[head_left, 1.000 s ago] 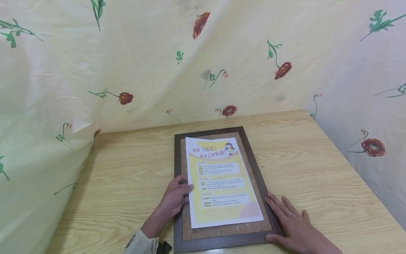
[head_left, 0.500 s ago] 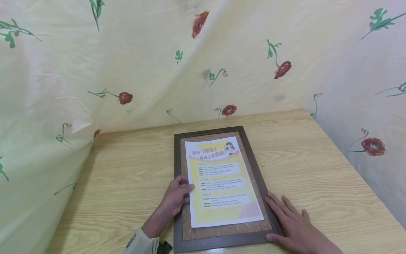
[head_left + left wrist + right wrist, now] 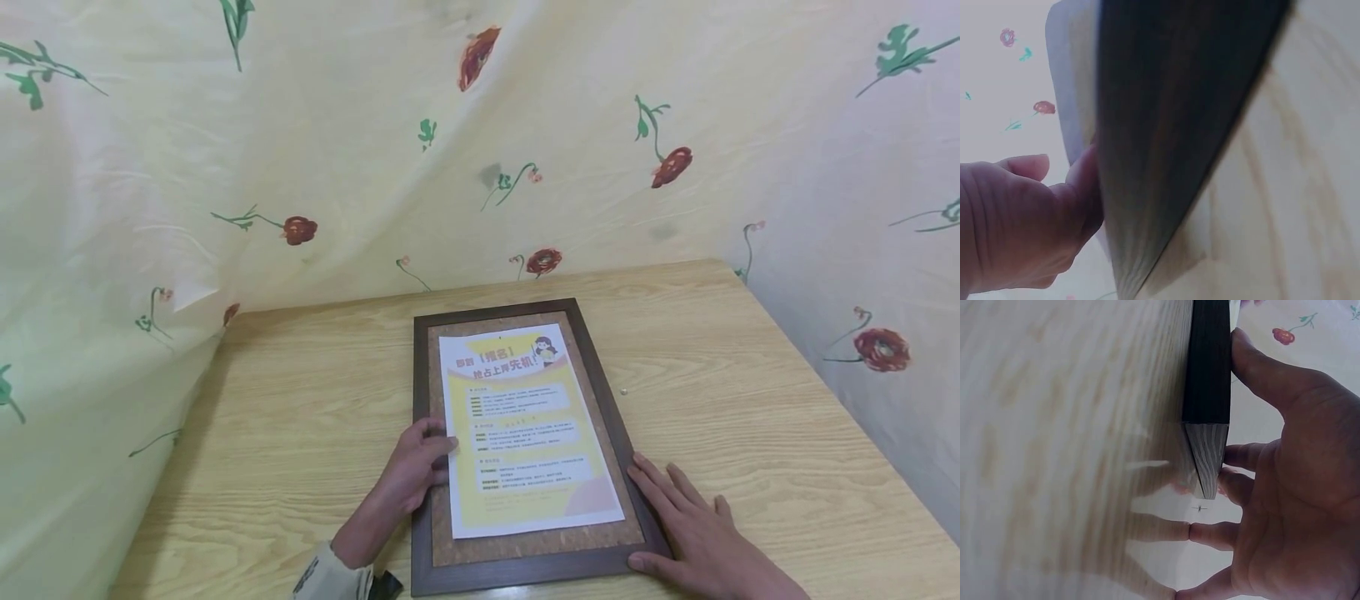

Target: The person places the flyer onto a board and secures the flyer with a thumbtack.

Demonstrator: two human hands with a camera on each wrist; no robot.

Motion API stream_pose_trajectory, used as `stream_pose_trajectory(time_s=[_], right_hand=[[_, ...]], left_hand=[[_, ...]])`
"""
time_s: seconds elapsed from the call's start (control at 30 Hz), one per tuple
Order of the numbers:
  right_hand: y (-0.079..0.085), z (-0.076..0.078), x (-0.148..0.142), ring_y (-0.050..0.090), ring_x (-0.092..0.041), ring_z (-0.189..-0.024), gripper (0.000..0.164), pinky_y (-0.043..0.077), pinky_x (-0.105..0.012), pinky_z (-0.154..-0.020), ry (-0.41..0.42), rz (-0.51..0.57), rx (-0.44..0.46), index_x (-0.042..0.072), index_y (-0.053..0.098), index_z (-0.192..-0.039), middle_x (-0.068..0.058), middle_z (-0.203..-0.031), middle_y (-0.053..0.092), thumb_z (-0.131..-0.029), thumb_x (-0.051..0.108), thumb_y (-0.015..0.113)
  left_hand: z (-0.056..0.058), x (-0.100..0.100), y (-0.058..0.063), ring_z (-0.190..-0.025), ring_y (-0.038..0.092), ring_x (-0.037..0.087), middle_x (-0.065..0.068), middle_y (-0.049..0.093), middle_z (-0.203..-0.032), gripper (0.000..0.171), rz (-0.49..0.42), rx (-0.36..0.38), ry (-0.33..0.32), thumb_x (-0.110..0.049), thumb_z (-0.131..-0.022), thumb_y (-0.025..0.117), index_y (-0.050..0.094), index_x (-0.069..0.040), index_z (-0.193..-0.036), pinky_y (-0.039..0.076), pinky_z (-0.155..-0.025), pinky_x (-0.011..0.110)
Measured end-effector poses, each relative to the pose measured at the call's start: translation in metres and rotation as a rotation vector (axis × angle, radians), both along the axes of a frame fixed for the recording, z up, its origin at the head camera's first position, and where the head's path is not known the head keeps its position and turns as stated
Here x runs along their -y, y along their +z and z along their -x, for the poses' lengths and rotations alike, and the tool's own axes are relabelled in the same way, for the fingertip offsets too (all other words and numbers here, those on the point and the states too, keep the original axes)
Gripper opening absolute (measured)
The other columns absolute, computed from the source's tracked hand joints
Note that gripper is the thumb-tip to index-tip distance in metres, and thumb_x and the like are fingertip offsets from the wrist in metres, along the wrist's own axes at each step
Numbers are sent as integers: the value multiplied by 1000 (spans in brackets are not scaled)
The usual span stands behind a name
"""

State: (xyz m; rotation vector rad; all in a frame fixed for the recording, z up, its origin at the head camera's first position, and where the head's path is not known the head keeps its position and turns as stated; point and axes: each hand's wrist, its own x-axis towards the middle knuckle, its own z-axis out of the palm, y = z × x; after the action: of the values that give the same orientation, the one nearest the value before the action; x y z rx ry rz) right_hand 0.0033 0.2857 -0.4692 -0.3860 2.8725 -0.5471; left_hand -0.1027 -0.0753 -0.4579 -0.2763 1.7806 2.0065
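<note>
The right hand [image 3: 701, 533] lay nearest, at about five o'clock of the view, flat on the counter [image 3: 750, 400] with fingers straight and spread; its thumb pressed the near right corner of the frame [image 3: 618, 433], and in the right wrist view the thumb met the frame's dark outer edge while the fingers rested on the wood; the left hand [image 3: 415, 467] sat at seven o'clock of the frame's middle, its fingers curled over the left edge of the flyer [image 3: 525, 425], the thumb pinching that edge against the cork [image 3: 592, 392]; a pale sleeve [image 3: 330, 575] showed at the wrist; the left wrist view was too blurred to add more than the thumb touching the paper beside the dark frame; the frame lay flat at the counter's centre, long side running from six to twelve o'clock; the flyer, yellow with printed blocks, lay inside it, cork showing all round; a tiny pale speck [image 3: 623, 390] sat on the counter at three o'clock of the frame, apart from it; farthest, at twelve o'clock, hung a cream cloth [image 3: 375, 150] printed with red flowers.
</note>
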Motion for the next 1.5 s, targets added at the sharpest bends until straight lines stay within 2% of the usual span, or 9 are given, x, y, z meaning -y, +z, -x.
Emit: stream_pose_trajectory(time_s=[0.27, 0.4, 0.63, 0.97, 1.13, 1.23, 1.37, 1.5], right_hand=[[0, 0, 0, 30, -55, -135, 100, 26, -88, -80, 0, 1, -9, 13, 33, -154, -7, -160, 27, -79, 72, 63], [0, 0, 0, 31, -55, -135, 99, 26, -87, -79, 7, -3, -19, 14, 32, -154, -7, -159, 27, -79, 71, 63], [0, -1, -1, 31, -55, -134, 99, 27, -87, -78, 8, -3, -30, 15, 31, -154, -8, -159, 28, -79, 70, 64], [1, -2, 0, 31, -55, -134, 99, 26, -88, -78, 6, -7, -29, 16, 30, -155, -8, -159, 28, -79, 70, 65], [2, -2, 1, 31, -55, -135, 100, 25, -88, -79, -1, -16, -3, 15, 30, -155, -11, -158, 29, -79, 70, 64], [3, -1, 1, 30, -56, -135, 101, 25, -88, -80, -8, -14, 16, 15, 29, -155, -12, -159, 29, -79, 71, 64], [4, -1, 2, 28, -56, -135, 103, 23, -88, -81, -17, -12, 45, 16, 28, -156, -13, -159, 28, -77, 72, 64], [5, 0, 2, 28, -57, -135, 104, 22, -88, -82, -19, -13, 58, 15, 29, -156, -14, -159, 28, -77, 73, 63]], left_hand=[[-7, 10, 9, -101, 65, 31, 27, 60, -121, 49, 32, -75, -44, -9, -97, 53, 37, 9, -140, 58, -79, 43], [-10, 16, 13, -103, 64, 31, 27, 59, -123, 50, 47, -94, -29, -11, -98, 56, 38, 9, -140, 58, -80, 42], [-14, 25, 15, -112, 61, 37, 33, 52, -132, 52, 41, -120, 10, -5, -96, 56, 34, 10, -141, 56, -85, 42], [-29, 50, 18, -125, 47, 49, 36, 40, -141, 56, 161, -217, 31, -6, -95, 56, 31, 10, -143, 52, -92, 47], [-38, 60, 18, -129, 44, 49, 33, 40, -143, 58, 267, -229, 23, -7, -94, 60, 34, 7, -144, 47, -98, 52], [-44, 63, 17, -131, 40, 50, 31, 38, -147, 65, 408, -236, -22, -12, -92, 64, 33, 2, -147, 43, -100, 58], [-50, 66, 15, -134, 34, 53, 32, 33, -150, 78, 587, -296, -99, -19, -88, 71, 29, 1, -151, 37, -100, 67], [-56, 65, 14, -139, 25, 52, 32, 28, -153, 88, 673, -340, -139, -23, -83, 78, 29, 2, -151, 25, -106, 69]])
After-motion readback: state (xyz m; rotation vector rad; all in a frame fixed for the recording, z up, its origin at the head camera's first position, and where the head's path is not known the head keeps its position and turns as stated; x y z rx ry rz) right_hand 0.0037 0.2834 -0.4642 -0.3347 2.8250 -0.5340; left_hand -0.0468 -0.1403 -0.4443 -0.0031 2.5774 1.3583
